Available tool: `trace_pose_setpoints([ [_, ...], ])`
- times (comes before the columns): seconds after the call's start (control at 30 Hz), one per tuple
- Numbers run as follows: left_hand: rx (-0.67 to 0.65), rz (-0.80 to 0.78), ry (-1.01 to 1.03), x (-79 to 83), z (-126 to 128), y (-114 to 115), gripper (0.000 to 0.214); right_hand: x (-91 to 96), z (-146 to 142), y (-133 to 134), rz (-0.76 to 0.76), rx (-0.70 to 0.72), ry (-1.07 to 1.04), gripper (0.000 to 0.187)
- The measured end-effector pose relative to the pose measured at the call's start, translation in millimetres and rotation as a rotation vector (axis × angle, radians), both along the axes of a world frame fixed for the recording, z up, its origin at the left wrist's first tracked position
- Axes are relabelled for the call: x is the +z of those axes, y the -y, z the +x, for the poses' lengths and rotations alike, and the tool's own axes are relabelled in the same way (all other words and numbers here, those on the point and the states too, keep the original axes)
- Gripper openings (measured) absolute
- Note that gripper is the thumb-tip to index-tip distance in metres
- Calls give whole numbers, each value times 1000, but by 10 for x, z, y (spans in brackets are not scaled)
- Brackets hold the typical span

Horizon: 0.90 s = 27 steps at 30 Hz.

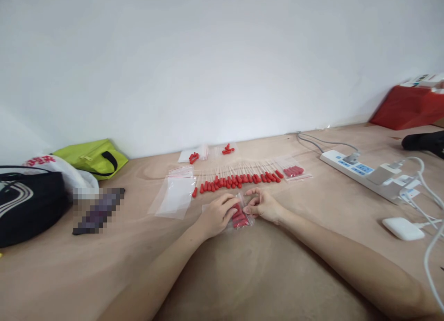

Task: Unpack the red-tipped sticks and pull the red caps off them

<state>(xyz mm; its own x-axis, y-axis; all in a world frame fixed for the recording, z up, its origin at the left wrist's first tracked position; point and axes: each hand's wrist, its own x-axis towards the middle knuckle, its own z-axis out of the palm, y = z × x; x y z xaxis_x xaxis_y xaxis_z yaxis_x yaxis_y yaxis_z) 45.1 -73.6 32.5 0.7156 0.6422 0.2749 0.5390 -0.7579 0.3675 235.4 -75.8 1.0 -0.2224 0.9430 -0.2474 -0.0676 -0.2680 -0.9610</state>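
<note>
Both my hands rest on a small clear zip bag [240, 215] filled with red-tipped sticks, lying on the wooden table [263, 274]. My left hand [218, 213] presses its fingers on the bag's left side. My right hand [264, 205] pinches the bag's upper right edge with curled fingers. Just beyond them lies a long row of red-tipped sticks [239, 177]. A stack of empty clear bags [175, 195] sits to the left of the row. A filled bag [294, 171] lies at the row's right end.
Two more small bags with red pieces [194, 157] [227, 150] lie near the wall. A black bag [27, 200] and a green pouch [92, 158] sit at the left. A white power strip [360, 173], cables and a white charger [402, 228] occupy the right; a red box [405, 107] stands behind.
</note>
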Motion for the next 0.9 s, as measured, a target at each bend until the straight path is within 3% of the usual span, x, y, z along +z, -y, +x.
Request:
trace_pose_setpoints([
  [0.17,-105,148,-60,5,119,-160,27,-25,23,-18,13,22,19,65],
  [0.43,-160,174,-58,33,158,-236,22,-31,28,-23,18,51,25,65],
  [0.6,-169,161,-158,69,199,-272,17,43,11,5,-7,42,15,65],
  [0.9,-162,160,-199,84,215,-301,15,69,39,29,-2,53,-12,40],
])
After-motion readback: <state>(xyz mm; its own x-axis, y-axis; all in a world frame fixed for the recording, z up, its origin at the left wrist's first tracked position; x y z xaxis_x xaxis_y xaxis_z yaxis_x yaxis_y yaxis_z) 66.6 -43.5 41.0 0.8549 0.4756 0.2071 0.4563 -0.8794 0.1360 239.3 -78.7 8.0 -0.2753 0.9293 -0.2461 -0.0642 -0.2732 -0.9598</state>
